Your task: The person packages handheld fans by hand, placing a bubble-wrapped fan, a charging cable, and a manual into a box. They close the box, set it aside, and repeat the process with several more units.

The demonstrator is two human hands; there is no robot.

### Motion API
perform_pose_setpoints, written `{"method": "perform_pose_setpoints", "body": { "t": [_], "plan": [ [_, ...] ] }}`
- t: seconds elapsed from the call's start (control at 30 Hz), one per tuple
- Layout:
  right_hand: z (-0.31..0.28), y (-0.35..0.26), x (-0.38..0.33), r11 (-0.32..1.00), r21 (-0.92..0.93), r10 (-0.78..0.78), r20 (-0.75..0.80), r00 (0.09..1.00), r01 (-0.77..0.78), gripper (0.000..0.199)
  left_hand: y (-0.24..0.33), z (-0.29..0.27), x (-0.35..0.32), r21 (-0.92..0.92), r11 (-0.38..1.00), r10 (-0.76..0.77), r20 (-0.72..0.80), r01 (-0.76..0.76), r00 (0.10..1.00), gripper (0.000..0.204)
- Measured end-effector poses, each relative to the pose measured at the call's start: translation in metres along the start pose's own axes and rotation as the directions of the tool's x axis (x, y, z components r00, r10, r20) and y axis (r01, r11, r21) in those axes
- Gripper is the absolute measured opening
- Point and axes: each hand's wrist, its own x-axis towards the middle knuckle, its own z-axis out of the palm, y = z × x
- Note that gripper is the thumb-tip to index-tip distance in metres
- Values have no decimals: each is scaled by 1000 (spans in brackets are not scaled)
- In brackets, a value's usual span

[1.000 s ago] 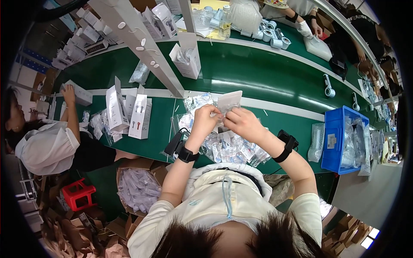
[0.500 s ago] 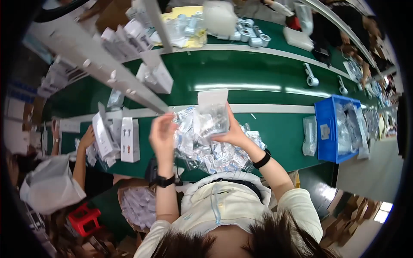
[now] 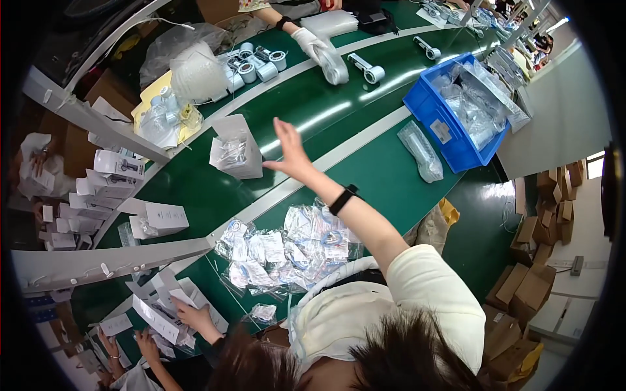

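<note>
My right hand (image 3: 291, 156) is stretched out over the green belt, fingers apart and nothing in it. Just left of it stands an open white box (image 3: 246, 159) with a clear-wrapped item inside. My left hand (image 3: 194, 318) reaches to the lower left, its fingers on a white carton (image 3: 201, 296) among other cartons; it appears to grip the edge. In front of me lies a pile of clear plastic packets (image 3: 287, 251) holding leaflets and blue-white parts.
At the right stands a blue bin (image 3: 450, 124) of wrapped items, beside a bubble-wrapped piece (image 3: 419, 151). A co-worker's gloved hand (image 3: 319, 52) is over the belt near a handheld device (image 3: 366, 68). Another person's hands (image 3: 147, 345) are by the cartons. A metal post (image 3: 117, 260) crosses the left.
The open box has left my right hand and stands on the belt. My left hand has moved from beside the packets to the cartons. The view has turned.
</note>
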Motion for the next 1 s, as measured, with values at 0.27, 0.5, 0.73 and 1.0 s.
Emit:
{"method": "perform_pose_setpoints", "body": {
  "t": [0.27, 0.5, 0.73, 1.0],
  "plan": [
    [-236, 170, -67, 189, -768, 671, -355, 652, -612, 69, 52, -45, -128, -827, 476, 599, 58, -297, 799, 110],
    [-258, 166, -73, 591, -735, 735, 320, 598, -333, 50, 139, 20, -126, -879, 215, 714, -156, -425, 682, 91],
    [-181, -9, -50, 123, 952, 526, 176, 832, -279, 60, 181, -10, -129, -681, 359, 824, -91, -639, 560, 78],
    [-46, -149, -61, 747, 626, 403, -158, 901, -224, 54, 179, 14, -141, -747, 418, 600, -200, -517, 775, 75]
  ]
}}
